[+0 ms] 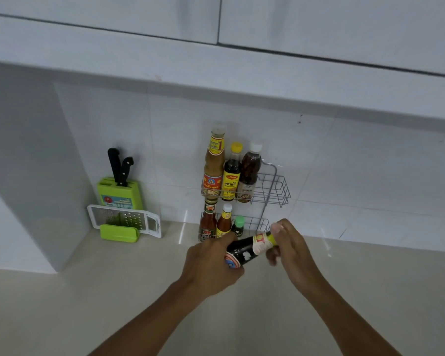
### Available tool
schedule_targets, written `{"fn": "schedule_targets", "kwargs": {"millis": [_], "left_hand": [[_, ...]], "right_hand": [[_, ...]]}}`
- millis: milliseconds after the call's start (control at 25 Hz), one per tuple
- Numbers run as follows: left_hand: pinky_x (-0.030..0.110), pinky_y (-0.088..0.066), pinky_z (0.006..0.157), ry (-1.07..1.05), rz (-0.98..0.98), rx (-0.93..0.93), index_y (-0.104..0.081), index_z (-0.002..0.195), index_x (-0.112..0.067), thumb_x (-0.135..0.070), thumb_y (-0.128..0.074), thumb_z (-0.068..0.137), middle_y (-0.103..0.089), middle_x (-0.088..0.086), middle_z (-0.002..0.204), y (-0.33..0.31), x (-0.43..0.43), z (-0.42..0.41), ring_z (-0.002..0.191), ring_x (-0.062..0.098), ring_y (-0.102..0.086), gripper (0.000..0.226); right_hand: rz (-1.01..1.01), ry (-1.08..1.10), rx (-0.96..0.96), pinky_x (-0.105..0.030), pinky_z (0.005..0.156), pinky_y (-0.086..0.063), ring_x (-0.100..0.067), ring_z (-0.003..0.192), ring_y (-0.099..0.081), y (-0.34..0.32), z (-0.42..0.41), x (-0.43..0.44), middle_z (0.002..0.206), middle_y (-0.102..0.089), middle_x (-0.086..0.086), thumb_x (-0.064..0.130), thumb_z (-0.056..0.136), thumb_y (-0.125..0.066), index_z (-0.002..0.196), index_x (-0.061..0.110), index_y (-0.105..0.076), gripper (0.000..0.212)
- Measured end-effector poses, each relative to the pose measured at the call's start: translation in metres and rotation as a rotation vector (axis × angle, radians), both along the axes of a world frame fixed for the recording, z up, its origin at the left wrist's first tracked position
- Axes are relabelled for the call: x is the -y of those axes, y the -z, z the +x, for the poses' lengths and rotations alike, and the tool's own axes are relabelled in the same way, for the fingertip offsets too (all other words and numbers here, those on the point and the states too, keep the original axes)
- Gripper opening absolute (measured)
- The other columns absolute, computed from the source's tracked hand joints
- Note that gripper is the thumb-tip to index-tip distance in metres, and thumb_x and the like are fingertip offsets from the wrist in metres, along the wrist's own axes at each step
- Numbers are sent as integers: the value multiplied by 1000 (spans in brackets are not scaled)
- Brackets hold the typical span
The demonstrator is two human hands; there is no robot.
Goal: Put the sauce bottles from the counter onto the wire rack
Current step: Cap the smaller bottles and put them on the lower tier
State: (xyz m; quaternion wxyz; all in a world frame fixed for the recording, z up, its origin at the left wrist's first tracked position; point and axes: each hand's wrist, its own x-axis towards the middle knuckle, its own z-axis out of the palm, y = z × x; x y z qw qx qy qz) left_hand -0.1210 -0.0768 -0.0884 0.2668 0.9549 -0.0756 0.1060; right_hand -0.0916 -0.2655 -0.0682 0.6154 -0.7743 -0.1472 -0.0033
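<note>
Head view, looking down over a pale counter (62, 304) toward a tiled wall: a dark soy sauce bottle (247, 249) with a yellow-green neck label is held tilted, nearly on its side, in the air just in front of the wire rack (278, 191) and above the counter. The left hand (211, 265) is wrapped around the bottle's lower body, carrying its weight, while the right hand (290, 242) is closed around the neck and cap end, probably to steer it upright into a free slot. On the rack's upper shelf stand three tall bottles at its left end, with empty wire to their right; the lower shelf holds three shorter bottles, also at its left, and the held bottle sits in front of that shelf's open right part. Well to the left of the rack, against the wall, are a green knife block (120, 190) with two black-handled knives and a white grater (125, 219) leaning before it.
</note>
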Motion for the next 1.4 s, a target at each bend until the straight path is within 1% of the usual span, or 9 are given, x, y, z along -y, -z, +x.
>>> {"fn": "schedule_targets", "kwargs": {"millis": [80,200,320,480,640,720,880,1160,1400], "left_hand": [[26,-54,77,22,-49,-13,-53,116,-35,-45,-70,70,-70,-10,107,8,10,12,95,14,-67,51],[31,-59,78,58,-182,-132,-45,119,-33,-46,-76,69,-65,-11,110,24,19,31,96,13,-67,60],[28,-54,87,46,-337,-289,-32,132,-39,-47,-82,65,-56,-14,119,53,0,52,105,7,-60,83],[28,-40,108,-38,-299,-372,-28,146,-33,-41,-70,79,-42,-8,148,97,-38,82,133,13,-46,79],[21,-33,102,-148,-380,-418,-24,151,-22,-15,-64,84,-42,0,151,111,-52,108,135,17,-43,78],[20,-36,96,-168,-415,-476,-19,153,-20,-9,-60,86,-46,2,148,112,-52,120,133,21,-47,79],[29,-45,99,-241,-480,-597,-5,156,-20,-18,-60,87,-37,8,156,126,-56,134,136,27,-46,89],[32,-44,106,-274,-565,-638,-9,156,-21,-10,-61,85,-33,3,158,140,-63,138,144,23,-37,89],[27,-41,105,-263,-572,-666,-10,156,-22,-8,-62,83,-30,2,160,151,-70,143,146,21,-32,90]], "right_hand": [[98,-61,-122,-35,50,-50,-27,58,-63,10,4,-2,72,-70,-8,40,85,-71,95,16,-62,28],[-33,4,-105,-36,52,-51,-34,57,-67,17,19,1,71,-75,-14,25,89,-76,91,9,-72,17],[-188,183,-79,-30,51,-52,-15,51,-68,25,50,14,61,-75,-4,28,88,-77,80,19,-77,12],[-333,323,19,-8,55,-48,7,61,-67,39,91,24,58,-70,20,23,82,-81,72,33,-72,17],[-330,228,9,-16,63,-53,6,69,-68,60,119,19,67,-72,25,8,79,-82,69,37,-65,35],[-376,205,-16,-24,65,-56,-1,72,-70,77,134,15,73,-75,13,11,79,-82,73,32,-69,26],[-438,145,-81,-7,55,-46,-1,64,-66,97,159,7,74,-71,8,12,82,-79,82,16,-70,10],[-605,71,-230,-8,44,-39,3,63,-55,102,194,0,79,-63,4,27,87,-78,102,8,-67,27],[-628,68,-292,-16,53,-39,-1,67,-57,109,198,0,81,-63,2,31,83,-81,98,12,-65,28]]}}
